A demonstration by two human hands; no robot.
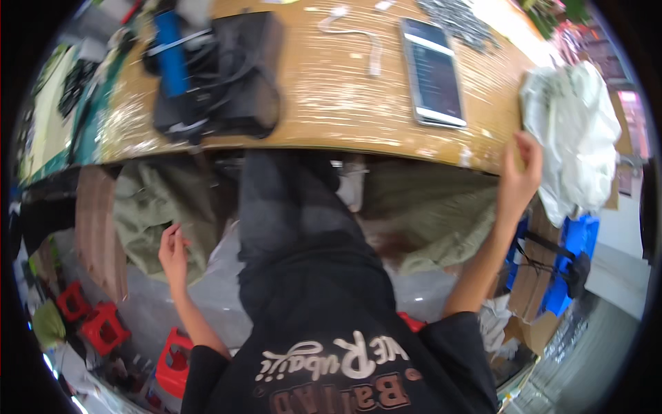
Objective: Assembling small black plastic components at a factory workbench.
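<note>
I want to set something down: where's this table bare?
Mainly between black box and phone, nearer you than the white cable. A narrower strip runs between phone and white bag, your right hand at its near end. Crowded: left, with box and blue object; behind the phone, a grey pile.

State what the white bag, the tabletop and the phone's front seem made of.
White bag: probably thin plastic, semi-glossy, from its crumpled sheen.
Tabletop: brown board, perhaps wood, seemingly under glossy clear film, given wrinkled bright streaks.
Phone: likely smooth glass front, judging by its reflections.
</note>
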